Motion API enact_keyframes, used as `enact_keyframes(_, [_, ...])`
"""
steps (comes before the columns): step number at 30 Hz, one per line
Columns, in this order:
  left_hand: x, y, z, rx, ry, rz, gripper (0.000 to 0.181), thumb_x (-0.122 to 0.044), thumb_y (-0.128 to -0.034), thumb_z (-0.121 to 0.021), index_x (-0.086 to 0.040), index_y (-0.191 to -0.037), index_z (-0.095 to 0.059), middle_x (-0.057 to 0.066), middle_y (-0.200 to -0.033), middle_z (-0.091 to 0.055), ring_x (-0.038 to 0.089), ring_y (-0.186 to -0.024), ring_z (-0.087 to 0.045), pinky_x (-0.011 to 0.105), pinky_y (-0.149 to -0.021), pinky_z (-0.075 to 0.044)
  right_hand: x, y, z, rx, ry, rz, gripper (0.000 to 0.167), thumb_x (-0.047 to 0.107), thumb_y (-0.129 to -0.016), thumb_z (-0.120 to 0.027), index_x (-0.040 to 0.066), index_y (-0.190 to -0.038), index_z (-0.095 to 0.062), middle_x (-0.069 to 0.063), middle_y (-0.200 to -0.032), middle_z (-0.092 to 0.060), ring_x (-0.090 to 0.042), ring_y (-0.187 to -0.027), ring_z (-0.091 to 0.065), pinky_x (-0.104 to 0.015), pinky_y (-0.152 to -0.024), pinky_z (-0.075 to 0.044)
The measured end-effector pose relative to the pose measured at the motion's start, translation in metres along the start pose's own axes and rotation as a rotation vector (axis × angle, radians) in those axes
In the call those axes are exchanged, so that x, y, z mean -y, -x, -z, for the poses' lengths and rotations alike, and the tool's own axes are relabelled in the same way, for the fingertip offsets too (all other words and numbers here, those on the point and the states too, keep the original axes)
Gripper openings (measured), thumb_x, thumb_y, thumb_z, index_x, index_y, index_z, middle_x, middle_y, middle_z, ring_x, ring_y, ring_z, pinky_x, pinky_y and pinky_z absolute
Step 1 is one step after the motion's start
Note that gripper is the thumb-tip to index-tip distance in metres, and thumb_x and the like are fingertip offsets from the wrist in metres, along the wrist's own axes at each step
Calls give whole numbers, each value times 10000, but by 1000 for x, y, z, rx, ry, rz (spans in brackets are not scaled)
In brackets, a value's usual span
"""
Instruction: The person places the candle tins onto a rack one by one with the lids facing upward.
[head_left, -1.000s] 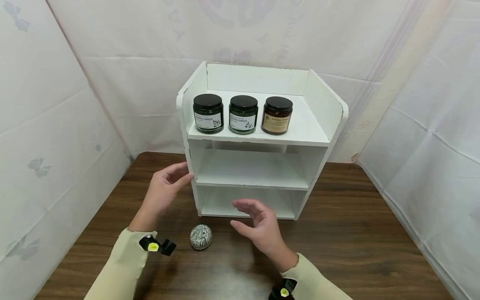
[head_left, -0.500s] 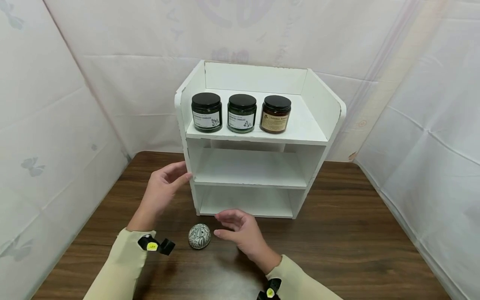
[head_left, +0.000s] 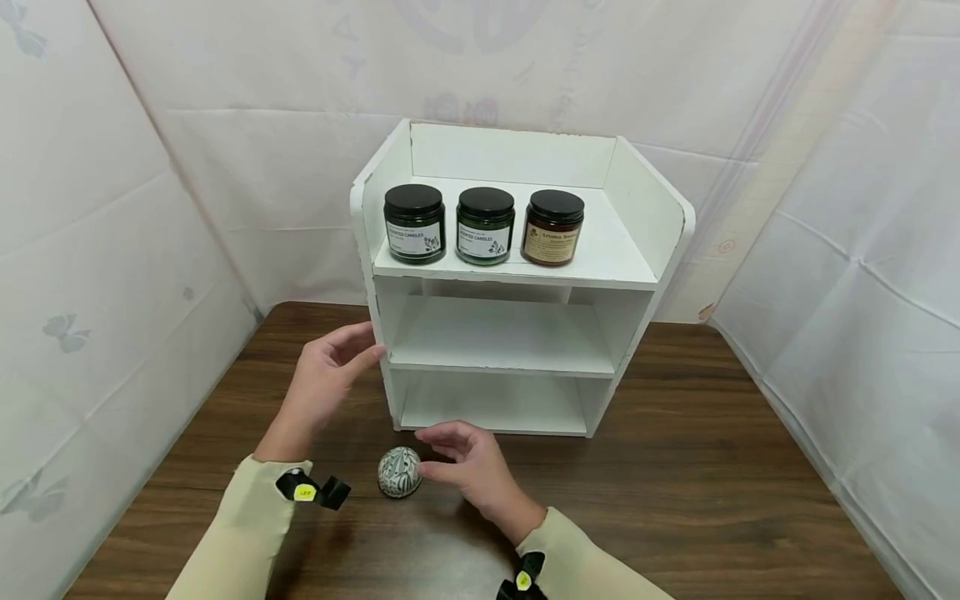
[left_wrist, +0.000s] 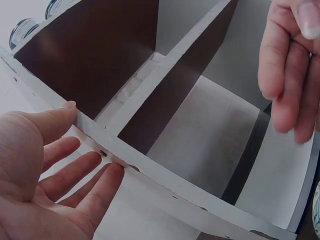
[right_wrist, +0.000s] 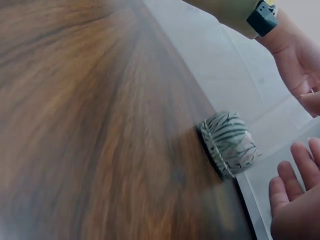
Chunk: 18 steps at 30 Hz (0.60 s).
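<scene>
A small rounded tin (head_left: pixel 399 472) with a dark-and-white leafy pattern sits on the wooden table in front of a white shelf unit (head_left: pixel 502 371). My right hand (head_left: pixel 468 467) is at the tin's right side, fingers loosely curved and thumb by its edge; whether they touch cannot be told. In the right wrist view the patterned tin (right_wrist: pixel 229 142) lies beyond the fingertips (right_wrist: pixel 280 187). My left hand (head_left: pixel 326 379) touches the unit's left side panel. In the left wrist view the thumb (left_wrist: pixel 55 120) rests at the panel's front edge, with the other fingers along its outer face.
On the top shelf stand three black-lidded candle jars: two green ones (head_left: pixel 415 237) (head_left: pixel 485 239) and a brown one (head_left: pixel 552 242). Two lower shelves (head_left: pixel 502 333) open toward me. White cloth walls (head_left: pixel 187 208) surround the brown table (head_left: pixel 712 467).
My right hand has moved left and slightly toward me, from in front of the lower shelf to the tin's side. The left hand stays at the side panel.
</scene>
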<state>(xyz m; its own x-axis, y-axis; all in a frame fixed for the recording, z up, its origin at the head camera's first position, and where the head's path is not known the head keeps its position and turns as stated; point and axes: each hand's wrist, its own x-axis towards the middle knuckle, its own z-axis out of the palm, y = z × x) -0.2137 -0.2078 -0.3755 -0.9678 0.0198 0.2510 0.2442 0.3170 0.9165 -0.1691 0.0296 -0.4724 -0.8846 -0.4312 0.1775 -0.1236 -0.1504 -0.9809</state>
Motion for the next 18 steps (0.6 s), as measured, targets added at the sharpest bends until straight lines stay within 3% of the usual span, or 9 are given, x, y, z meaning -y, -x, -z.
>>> enact_keyframes(7, [-1,0,1,10,4,-6,492,-362,-973,-717,-125,-1396,-633,144,-1333,-683,11,-1111,-648,158,-892,-526,-4,-4,-6,-6,38,-57,386,3,-830,-825,25,-1199,-713,-215,-1297,-682,-292,-1247,-626,-497,-1124,-449])
enact_keyframes(11, [-2,0,1,11,6,-7,490,-359,-974,-716,-128,-1398,-632,141,-1333,-683,12,-1117,-647,161,-896,-526,-9,-6,-9,12,102,-42,432,31,-819,-848,1,-1224,-700,-203,-1319,-675,-279,-1271,-615,-482,-1130,-447])
enact_keyframes(18, [-1,1,1,9,2,-6,493,-360,-976,-713,-132,-1404,-627,136,-1345,-677,4,-1124,-640,156,-898,-522,-10,-12,-15,129,243,-52,569,62,-763,-900,17,-1285,-678,-156,-1364,-660,-184,-1247,-625,-342,-1090,-479])
